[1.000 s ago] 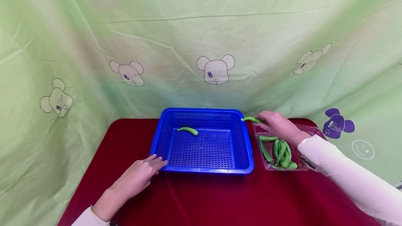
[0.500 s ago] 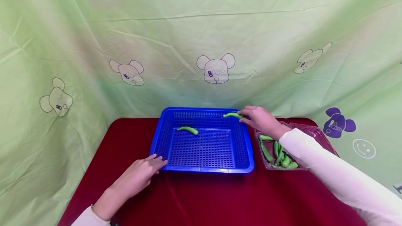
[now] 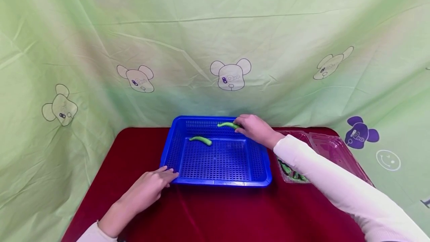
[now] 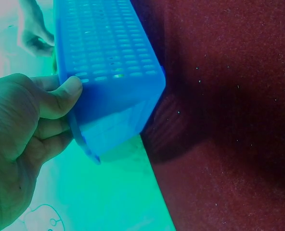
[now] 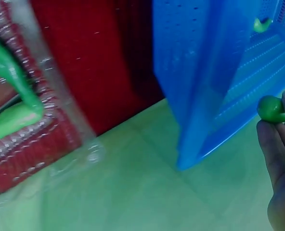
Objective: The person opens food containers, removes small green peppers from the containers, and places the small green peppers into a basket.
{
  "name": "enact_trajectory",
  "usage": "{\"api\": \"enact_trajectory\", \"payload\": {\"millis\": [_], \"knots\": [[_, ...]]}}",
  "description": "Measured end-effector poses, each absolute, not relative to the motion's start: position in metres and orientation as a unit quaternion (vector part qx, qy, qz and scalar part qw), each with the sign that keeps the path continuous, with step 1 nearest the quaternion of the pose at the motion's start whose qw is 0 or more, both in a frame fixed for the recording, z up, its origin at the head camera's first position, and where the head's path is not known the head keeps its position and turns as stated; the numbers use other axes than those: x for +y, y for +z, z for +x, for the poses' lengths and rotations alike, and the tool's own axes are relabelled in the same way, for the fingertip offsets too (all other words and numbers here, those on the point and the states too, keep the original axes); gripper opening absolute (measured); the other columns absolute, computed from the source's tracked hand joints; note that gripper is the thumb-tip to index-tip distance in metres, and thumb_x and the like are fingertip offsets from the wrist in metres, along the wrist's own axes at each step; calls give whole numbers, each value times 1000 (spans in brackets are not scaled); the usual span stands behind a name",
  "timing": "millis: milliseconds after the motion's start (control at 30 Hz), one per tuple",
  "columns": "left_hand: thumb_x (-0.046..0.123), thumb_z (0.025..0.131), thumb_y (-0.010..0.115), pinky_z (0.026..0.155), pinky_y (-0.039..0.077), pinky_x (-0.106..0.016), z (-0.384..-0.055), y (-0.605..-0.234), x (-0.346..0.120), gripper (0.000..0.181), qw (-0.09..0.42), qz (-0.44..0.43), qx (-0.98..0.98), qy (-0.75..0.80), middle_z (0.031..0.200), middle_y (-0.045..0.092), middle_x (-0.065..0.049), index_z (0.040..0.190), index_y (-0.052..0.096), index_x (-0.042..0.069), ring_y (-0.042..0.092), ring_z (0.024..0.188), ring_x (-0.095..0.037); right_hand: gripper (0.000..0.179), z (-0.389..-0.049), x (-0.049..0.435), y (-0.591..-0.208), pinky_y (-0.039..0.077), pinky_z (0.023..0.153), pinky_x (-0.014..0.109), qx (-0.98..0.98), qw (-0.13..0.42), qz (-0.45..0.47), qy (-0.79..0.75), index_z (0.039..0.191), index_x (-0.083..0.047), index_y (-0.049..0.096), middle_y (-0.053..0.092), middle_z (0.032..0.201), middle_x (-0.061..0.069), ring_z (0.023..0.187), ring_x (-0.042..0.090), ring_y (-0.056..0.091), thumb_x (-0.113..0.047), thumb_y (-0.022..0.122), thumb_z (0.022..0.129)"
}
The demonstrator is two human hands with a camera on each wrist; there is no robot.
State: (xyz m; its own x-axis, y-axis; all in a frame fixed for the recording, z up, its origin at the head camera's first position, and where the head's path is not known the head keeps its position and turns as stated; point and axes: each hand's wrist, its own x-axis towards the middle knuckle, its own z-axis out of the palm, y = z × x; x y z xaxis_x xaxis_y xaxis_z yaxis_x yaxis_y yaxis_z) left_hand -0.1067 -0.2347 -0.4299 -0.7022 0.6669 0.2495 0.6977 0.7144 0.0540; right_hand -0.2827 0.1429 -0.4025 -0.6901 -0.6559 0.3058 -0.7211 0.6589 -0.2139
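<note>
Inside the blue plastic basket (image 3: 215,183) lies one green chili pepper (image 3: 202,140), near the back left. My right hand (image 3: 255,128) pinches another green chili pepper (image 3: 227,124) by its thick end, above the basket's back right part, its thin tip pointing left. In the right wrist view the pepper's rounded end (image 5: 271,109) shows between thumb and fingers. My left hand (image 3: 152,184) grips the basket's front left corner; in the left wrist view the thumb (image 4: 71,89) lies on the outer wall and the fingers go over the rim.
To the basket's right stands an open clear plastic box (image 3: 327,143) holding several green chili peppers (image 3: 285,168), partly hidden under my right sleeve. A dark red cloth (image 3: 215,212) covers the table. Behind it hangs a pale green curtain (image 3: 188,40) with bear-head prints.
My right hand has carried the pepper leftward from above the clear box, over the basket's right rim, to above its inside. The left hand and basket have stayed put.
</note>
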Motion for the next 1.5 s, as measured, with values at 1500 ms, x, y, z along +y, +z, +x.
{"api": "enact_trajectory", "payload": {"millis": [1500], "knots": [[-9,81,75,92,64,-44,-108,-431,-235,39,100,-361,-923,-86,116,77,-16,118,75,1,74,112,-32,10,-276,-15,-459,65,81,37,-942,-20,334,-2,81,-13,71,77,96,8,88,24,75,-11,79,87]]}}
